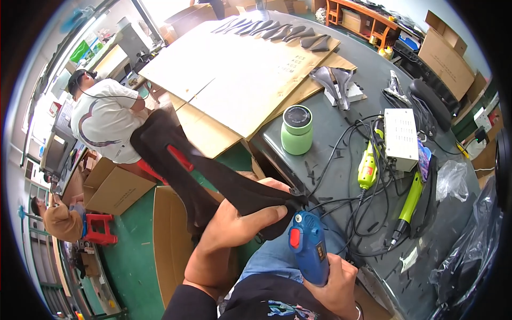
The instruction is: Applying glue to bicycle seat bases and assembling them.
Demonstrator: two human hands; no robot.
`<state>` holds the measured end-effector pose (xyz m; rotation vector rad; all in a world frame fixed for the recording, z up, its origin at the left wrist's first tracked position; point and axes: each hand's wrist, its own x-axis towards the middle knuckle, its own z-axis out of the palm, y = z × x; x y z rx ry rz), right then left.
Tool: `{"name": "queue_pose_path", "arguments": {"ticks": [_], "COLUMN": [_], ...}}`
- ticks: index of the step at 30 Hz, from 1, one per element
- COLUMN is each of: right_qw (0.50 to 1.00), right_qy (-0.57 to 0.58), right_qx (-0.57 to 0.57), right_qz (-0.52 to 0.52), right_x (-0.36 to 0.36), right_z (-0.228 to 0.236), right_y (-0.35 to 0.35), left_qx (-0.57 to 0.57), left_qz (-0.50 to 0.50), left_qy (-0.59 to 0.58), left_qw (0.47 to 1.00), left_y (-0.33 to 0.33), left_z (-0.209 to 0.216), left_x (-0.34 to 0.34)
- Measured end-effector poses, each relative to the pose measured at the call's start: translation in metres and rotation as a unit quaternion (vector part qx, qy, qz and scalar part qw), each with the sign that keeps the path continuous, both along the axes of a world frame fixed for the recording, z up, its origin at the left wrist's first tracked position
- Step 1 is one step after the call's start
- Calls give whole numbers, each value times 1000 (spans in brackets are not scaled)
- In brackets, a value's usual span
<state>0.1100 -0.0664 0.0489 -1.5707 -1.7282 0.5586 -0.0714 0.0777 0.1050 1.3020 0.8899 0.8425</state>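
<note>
Curled left hand [232,223] round black saddle [234,184], right hand [336,285] round blue tool [312,256]

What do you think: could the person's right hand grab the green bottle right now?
Probably not: the right hand is wrapped around the blue tool, which would likely need putting down first. The green bottle itself stands upright on the table, with nothing over it.

the left hand [226,226] grips a black, forked, saddle-shaped piece [234,186] – the right hand [336,288] holds a blue, rounded handheld tool [313,256] near its narrow end.
</note>
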Motion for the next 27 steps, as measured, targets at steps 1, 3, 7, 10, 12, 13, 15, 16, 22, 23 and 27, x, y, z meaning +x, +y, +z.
{"name": "queue_pose_path", "arguments": {"ticks": [1, 3, 7, 10, 12, 13, 15, 16, 22, 23, 27], "right_qw": [1000, 999, 999, 999, 999, 999, 996, 996, 985, 984, 980], "right_qy": [0, -28, -38, -18, 12, 11, 67, 67, 154, 160, 181], "right_qx": [0, 16, 10, 10, -8, -7, 1, 2, -41, -38, -34], "right_qz": [1, 8, 15, 29, 41, 41, 64, 66, 63, 65, 71], "right_x": [0, -1, -2, -2, -1, -1, -1, -2, -4, -4, -5], "right_z": [-1, -2, 0, 2, 4, 5, 10, 14, 35, 35, 38], "right_y": [0, 1, 1, 2, 2, 2, 6, 7, 11, 11, 11], "left_qx": [-10, 45, 179, 248, 281, 276, 308, 308, 379, 359, 292], "left_qz": [-34, -55, -113, -149, -160, -136, -114, -112, -107, -97, -87], "left_qy": [4, 38, 122, 152, 156, 120, 107, 108, 165, 173, 108], "left_qw": [999, 997, 970, 945, 933, 944, 939, 939, 904, 912, 946], "left_y": [5, 12, 20, 23, 21, 16, 14, 14, 6, 2, -3], "left_z": [2, 2, -10, -11, -17, -24, -27, -29, -43, -53, -70], "left_x": [-3, -4, -9, -8, -6, -5, 0, 1, 14, 14, 20]}}
